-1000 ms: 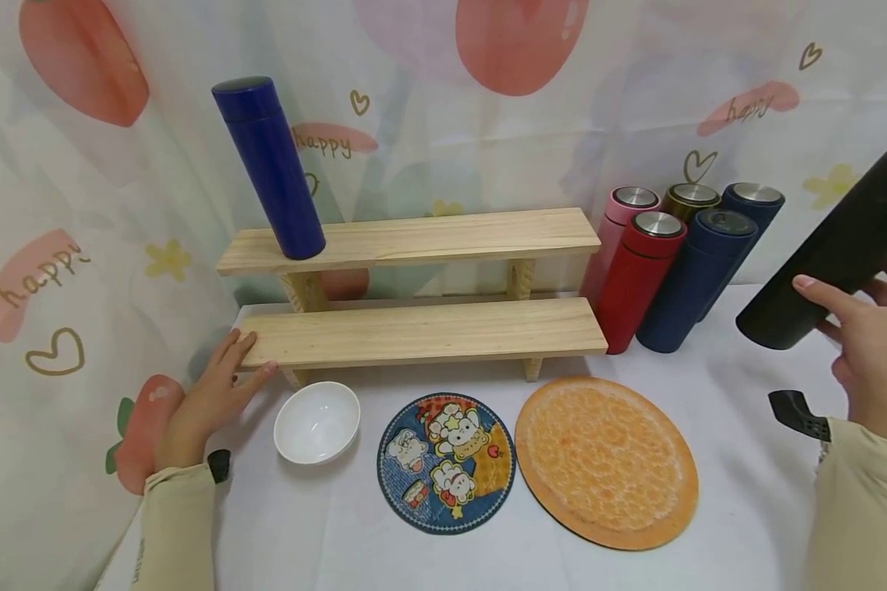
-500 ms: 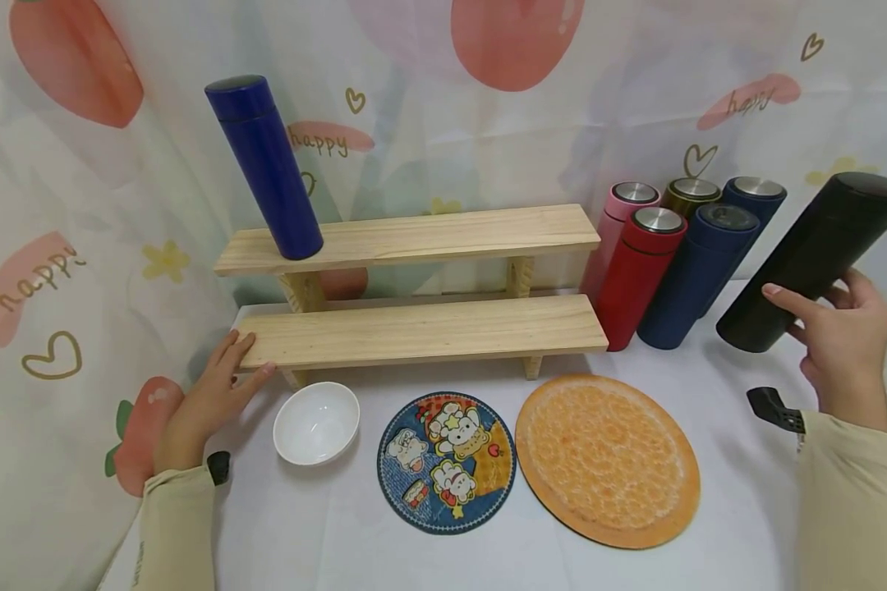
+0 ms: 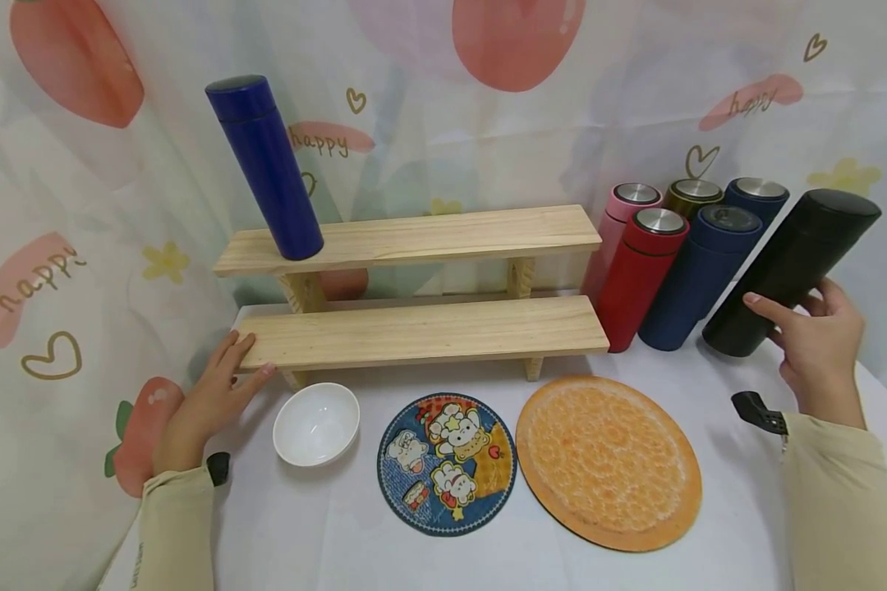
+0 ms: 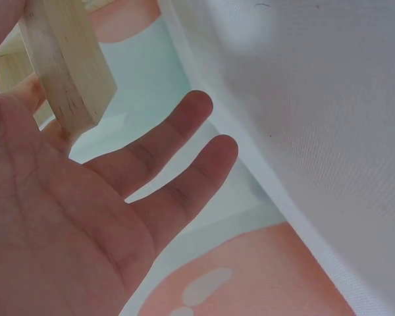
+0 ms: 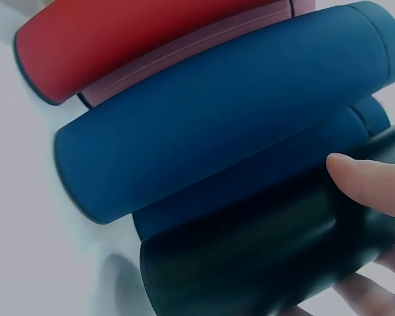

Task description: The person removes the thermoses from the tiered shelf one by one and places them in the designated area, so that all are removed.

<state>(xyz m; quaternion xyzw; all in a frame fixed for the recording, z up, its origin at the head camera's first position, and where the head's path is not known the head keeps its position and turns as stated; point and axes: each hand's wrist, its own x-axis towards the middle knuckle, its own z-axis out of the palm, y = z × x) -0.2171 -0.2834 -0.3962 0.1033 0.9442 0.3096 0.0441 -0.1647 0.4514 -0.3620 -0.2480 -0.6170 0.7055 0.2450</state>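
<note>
— Backdrop of white cloth (image 3: 118,246) printed with strawberries and hearts, closing in at 9, 12 and 3 o'clock; white table (image 3: 325,533) below. Open room?

— Mostly toward 6 o'clock, past the cartoon mat (image 3: 447,462) and orange mat (image 3: 608,461). Bare strip at 3 o'clock beside the right hand (image 3: 816,349). Tight at 9 o'clock: left hand (image 3: 209,400) wedged between cloth and the wooden shelf (image 3: 421,332).

— Left hand doing what?

— Fingers straight and relaxed, tips resting on the lower board's left end, grasping nothing. White bowl (image 3: 316,423) just beside, at the hand's 3 o'clock.

— And the right?

— Curled round the black flask (image 3: 791,271), near its base, thumb across the front. Flask tilted, top leaning toward 1 o'clock, base at the table just beside the standing cluster at 2 o'clock: red flask (image 3: 639,279), pink flask (image 3: 621,217), gold-capped one (image 3: 691,197), two navy flasks (image 3: 698,279). Base touching the table or not: cannot tell.

— Anything else standing?

— Blue flask (image 3: 269,168) on the upper board's left end, at 11 o'clock.

— Hidden or cut off?

— Rear flasks largely covered by the front ones. Right wrist view: flask bodies only, blurred, one fingertip (image 5: 365,181) on black. Left wrist view: palm, board end, cloth. Small black piece (image 3: 760,413) at the right sleeve, unclear.
</note>
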